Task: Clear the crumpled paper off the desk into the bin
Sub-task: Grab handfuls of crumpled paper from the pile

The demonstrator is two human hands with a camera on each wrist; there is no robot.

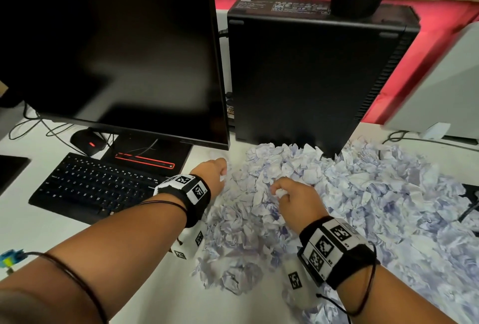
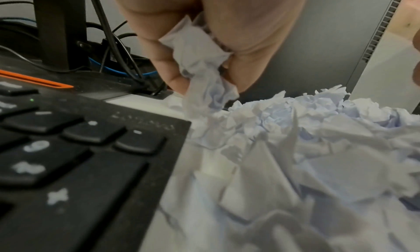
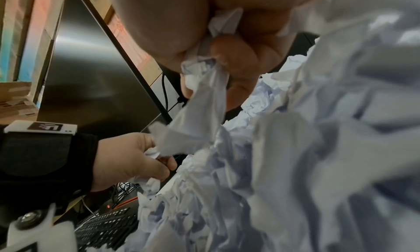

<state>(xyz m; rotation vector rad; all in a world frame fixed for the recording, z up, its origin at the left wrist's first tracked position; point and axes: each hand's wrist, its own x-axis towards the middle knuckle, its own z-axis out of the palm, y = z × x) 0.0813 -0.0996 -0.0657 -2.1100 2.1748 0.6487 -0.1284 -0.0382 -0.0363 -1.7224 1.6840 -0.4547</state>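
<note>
A big heap of crumpled white paper [image 1: 337, 194] covers the right half of the white desk [image 1: 33, 225]. At the heap's left edge my left hand [image 1: 217, 170] grips a crumpled piece [image 2: 200, 70], fingers curled round it. Near the middle of the heap my right hand [image 1: 285, 194] holds another crumpled piece [image 3: 204, 94] in its fist. The left hand [image 3: 136, 159] also shows in the right wrist view, clutching paper. No bin is in view.
A black monitor [image 1: 108, 59] stands at the back left, with a black keyboard [image 1: 98, 186] and a mouse [image 1: 88, 142] in front of it. A black computer tower [image 1: 305, 77] stands behind the heap. Cables [image 2: 118, 45] run behind the monitor stand. A white box [image 1: 440, 85] is at the far right.
</note>
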